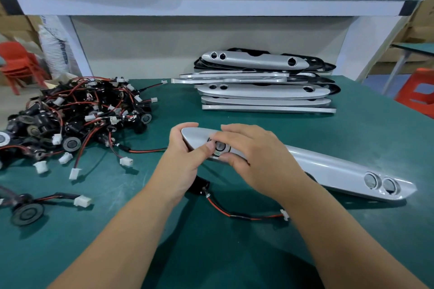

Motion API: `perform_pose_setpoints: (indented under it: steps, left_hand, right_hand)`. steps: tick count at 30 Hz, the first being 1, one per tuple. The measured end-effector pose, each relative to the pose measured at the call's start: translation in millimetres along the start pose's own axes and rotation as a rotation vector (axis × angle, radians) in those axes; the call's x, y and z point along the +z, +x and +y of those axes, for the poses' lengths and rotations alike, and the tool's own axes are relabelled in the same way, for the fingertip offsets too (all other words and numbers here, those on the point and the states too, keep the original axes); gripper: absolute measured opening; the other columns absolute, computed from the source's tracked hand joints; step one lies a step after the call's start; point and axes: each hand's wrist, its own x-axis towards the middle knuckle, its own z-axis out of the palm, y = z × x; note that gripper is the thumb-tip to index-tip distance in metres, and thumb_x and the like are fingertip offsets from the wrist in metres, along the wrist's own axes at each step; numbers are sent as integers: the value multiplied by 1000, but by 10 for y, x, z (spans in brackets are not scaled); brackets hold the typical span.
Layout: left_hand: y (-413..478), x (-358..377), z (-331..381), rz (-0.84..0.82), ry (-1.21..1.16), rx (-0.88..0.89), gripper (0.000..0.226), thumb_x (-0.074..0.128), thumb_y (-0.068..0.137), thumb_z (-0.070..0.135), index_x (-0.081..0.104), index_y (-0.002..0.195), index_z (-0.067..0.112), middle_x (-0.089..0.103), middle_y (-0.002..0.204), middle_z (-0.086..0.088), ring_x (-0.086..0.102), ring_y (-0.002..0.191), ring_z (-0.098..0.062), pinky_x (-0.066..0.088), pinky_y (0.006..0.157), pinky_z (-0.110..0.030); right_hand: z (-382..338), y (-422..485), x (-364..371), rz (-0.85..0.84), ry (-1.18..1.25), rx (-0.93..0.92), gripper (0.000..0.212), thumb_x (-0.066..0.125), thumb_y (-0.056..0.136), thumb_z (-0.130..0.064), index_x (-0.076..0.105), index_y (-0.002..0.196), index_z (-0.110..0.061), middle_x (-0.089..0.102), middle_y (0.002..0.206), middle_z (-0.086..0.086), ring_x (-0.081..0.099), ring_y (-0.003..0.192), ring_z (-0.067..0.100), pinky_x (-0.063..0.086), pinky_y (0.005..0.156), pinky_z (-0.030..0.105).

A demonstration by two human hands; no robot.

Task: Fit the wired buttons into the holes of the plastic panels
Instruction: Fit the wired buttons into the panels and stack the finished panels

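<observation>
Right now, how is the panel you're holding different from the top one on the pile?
The held panel has a button in a hole; the top pile panel has three empty holes. The left hand and right hand grip the held panel; the top pile panel sits untouched. Both are long, silver.

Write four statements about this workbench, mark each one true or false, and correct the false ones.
1. The left hand and the right hand are both on the silver panel. True.
2. The pile of wired buttons lies to the right of the stack of panels. False: it lies to their left.
3. The table has a red top. False: the top is green.
4. A red and black wire with a white plug lies between the forearms. True.
</observation>
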Motion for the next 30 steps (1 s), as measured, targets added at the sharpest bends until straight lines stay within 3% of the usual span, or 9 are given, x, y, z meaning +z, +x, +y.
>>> perform_pose_setpoints:
  steps: [2,5,7,10,14,19,25,28,30]
  left_hand:
    - [-4,-13,20,4,26,-26,35,68,85,21,47,110,35,62,81,12,57,69,4,45,66,-16]
    - [-10,-19,50,2,50,-72,40,75,80,23,49,108,34,62,87,1,57,72,-7,49,76,-27]
    - [-20,-21,76,9,94,-102,48,78,69,32,50,107,34,64,94,-7,60,80,-19,50,90,-42]
    - [-30,-30,105,23,156,-126,50,76,63,39,50,106,35,65,98,-11,65,85,-24,49,94,-51]
    - [-30,-35,84,41,219,-122,36,76,79,27,49,103,34,64,89,-5,67,74,-17,51,90,-51]
    - [-64,-1,136,82,337,-103,38,72,81,32,45,108,36,63,78,-2,67,81,-25,51,81,-42]
    - [-73,-8,140,40,187,-140,21,63,89,25,49,104,31,67,94,-3,68,78,-16,56,83,-39]
    - [-68,2,157,54,61,-155,6,49,97,23,51,102,23,67,95,-9,68,73,-14,57,65,-28]
    - [-76,8,170,56,31,-160,9,43,100,24,52,99,22,68,92,-9,67,67,-14,55,61,-26]
  right_hand:
    - [26,-5,-56,-23,71,43,44,59,89,-39,49,132,-40,52,132,-16,46,121,8,37,102,36]
    - [126,24,-176,-157,86,326,67,41,75,-74,33,136,-47,53,130,-12,48,119,12,39,94,33]
    - [156,45,-191,-261,-13,441,82,28,61,-88,45,126,-41,59,118,-10,53,109,17,40,84,32]
    - [120,81,-96,-253,-174,420,78,22,63,-90,54,100,-29,60,93,-9,54,90,17,38,76,34]
    - [118,89,-27,-201,-242,406,72,22,66,-89,49,81,-25,54,76,-11,52,78,18,34,71,35]
    - [117,89,-6,-164,-254,382,62,24,71,-86,40,72,-26,50,74,-10,50,77,20,34,72,36]
    - [118,39,48,-87,-323,293,77,15,59,-91,46,88,-27,52,84,-11,50,86,17,31,73,36]
    - [101,51,59,-75,-336,293,80,18,53,-93,47,88,-27,51,81,-12,50,83,16,28,71,35]
    - [107,68,58,-89,-316,298,78,19,52,-92,47,87,-27,51,79,-12,50,80,15,27,70,35]
